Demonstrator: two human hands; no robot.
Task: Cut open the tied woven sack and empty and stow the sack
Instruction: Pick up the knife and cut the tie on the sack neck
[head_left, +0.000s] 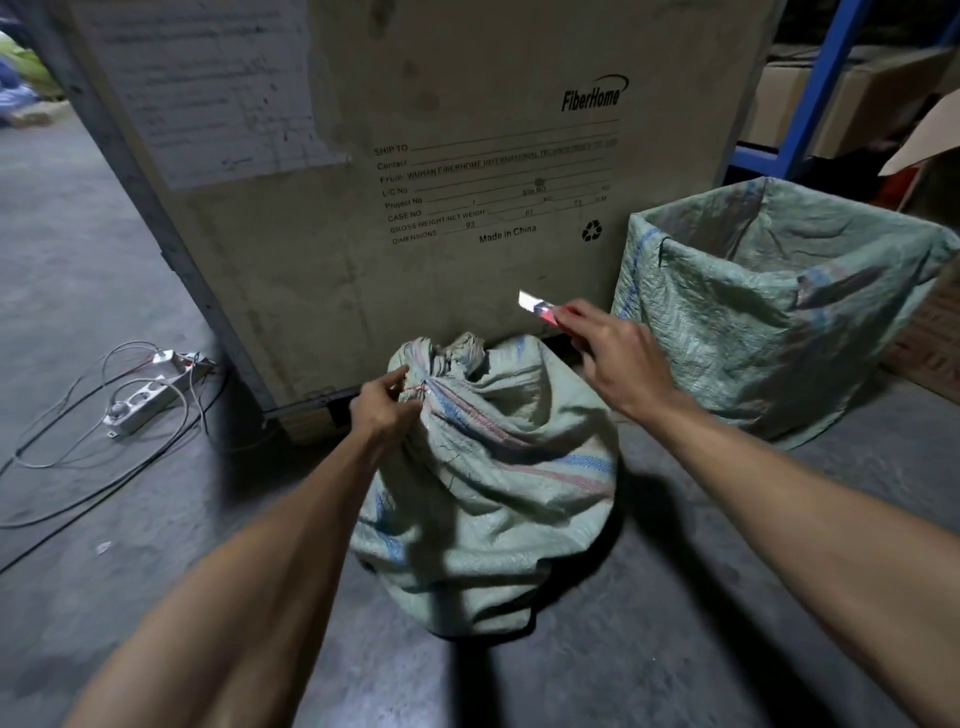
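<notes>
Preparing the cut: the head view is showing the woven sack (488, 483) standing on the concrete floor (104, 291), directly in front of the large shipping crate (415, 182), its neck gathered and bound with a thin red tie (415, 388).
Left hand: the left hand (382, 410) is pinching the bunched neck just beside the tie, thumb and fingers curling round the fabric.
Right hand: the right hand (610, 345) is closing its fingers round a red utility knife (545, 309), blade extended and pointing up-left, hovering above and to the right of the neck, clear of the sack.
Step in hand: by judgement, the knife is being brought to the tie; the sack is not yet opened.
Technique: the blade should be meeting the tie only, edge facing away from the left hand's fingers (397, 375), with the neck being pulled taut so the tie is standing proud of the weave.
Risk: the pinching fingers are lying very close to the cutting point; a slip toward them is the main hazard, and slicing the fabric is the second.
Surroundings: an open sack-lined bin (779, 312) is standing to the right of the tied sack; power strips (156, 384) with cables are lying on the floor to the left; blue shelving (821, 88) is standing behind at right.
</notes>
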